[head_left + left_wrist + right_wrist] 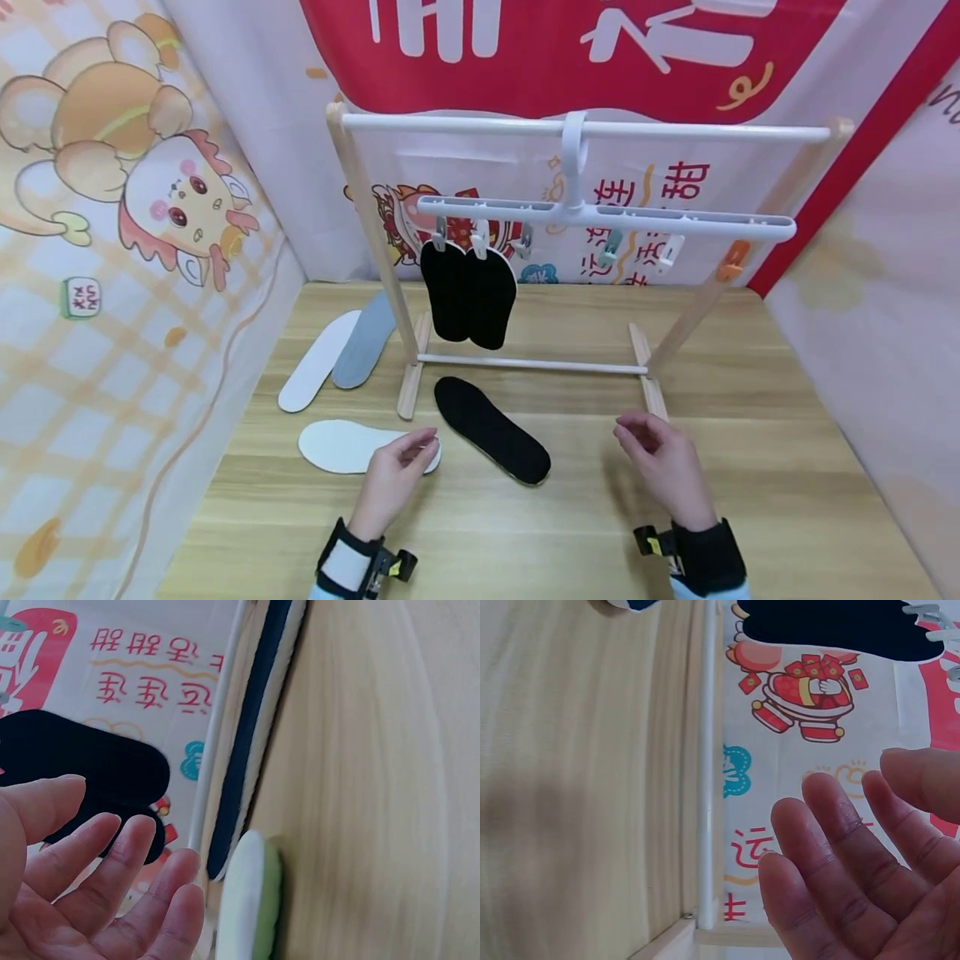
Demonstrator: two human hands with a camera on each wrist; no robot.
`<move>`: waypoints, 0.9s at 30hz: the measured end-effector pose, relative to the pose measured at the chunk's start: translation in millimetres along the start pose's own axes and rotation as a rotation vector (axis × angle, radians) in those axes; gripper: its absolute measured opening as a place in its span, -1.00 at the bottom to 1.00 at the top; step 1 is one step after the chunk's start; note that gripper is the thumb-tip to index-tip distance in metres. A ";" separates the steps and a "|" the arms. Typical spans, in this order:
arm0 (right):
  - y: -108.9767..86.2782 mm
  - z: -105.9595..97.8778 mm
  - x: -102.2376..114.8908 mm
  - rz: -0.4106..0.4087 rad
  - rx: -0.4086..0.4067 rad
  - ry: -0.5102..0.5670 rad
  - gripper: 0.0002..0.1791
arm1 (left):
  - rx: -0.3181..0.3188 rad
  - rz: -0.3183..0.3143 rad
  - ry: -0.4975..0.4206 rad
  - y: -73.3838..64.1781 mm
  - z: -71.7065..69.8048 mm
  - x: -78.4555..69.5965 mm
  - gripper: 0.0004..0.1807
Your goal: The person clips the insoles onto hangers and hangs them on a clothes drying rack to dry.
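My left hand (397,479) hovers over the right end of a white insole (341,446), its fingers loosely bent and nothing in them. To the right, my right hand (667,467) is held in the air near the rack's right foot, also holding nothing. Between the hands a black insole (491,429) lies slantwise on the table. Two more black insoles (491,300) hang side by side from clips at the left part of a white hanger (495,208). In the left wrist view, the white insole (244,900) shows a green edge beside the fingers.
A wooden rack (367,217) with a white top bar (465,125) carries the hanger. Several unused clips (667,254), one orange (733,260), hang along its right half. A white insole (318,361) and a grey insole (365,343) lie left of the rack on the table (570,542).
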State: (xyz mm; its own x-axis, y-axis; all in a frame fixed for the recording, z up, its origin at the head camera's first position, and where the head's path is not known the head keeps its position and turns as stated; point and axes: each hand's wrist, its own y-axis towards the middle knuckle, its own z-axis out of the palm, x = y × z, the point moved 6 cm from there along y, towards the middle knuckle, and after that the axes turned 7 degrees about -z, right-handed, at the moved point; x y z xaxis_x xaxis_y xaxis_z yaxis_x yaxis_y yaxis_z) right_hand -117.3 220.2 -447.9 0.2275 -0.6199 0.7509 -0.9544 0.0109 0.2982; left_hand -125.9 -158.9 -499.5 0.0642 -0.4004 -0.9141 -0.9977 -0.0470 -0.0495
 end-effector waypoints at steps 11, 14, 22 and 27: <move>-15.8 3.0 -1.9 0.003 0.024 -0.040 -0.86 | -0.022 -0.051 0.014 28.0 12.8 1.3 -0.60; -19.3 4.5 -0.2 -0.011 0.024 -0.037 -0.87 | -0.040 -0.069 0.026 37.3 14.6 3.0 -0.57; -24.8 16.5 2.3 0.006 0.067 -0.013 -0.88 | -0.067 -0.106 0.063 67.7 18.1 1.0 -0.48; -27.3 23.1 1.4 0.017 0.077 -0.008 -0.88 | -0.069 -0.096 0.115 86.5 20.3 -0.6 -0.42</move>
State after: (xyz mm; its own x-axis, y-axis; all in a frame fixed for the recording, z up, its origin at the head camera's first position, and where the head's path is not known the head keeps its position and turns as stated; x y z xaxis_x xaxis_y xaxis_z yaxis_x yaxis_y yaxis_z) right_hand -95.3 200.9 -468.6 0.2099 -0.6266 0.7505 -0.9703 -0.0388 0.2389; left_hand -212.8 -144.2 -511.4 0.1657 -0.4930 -0.8541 -0.9831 -0.1513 -0.1034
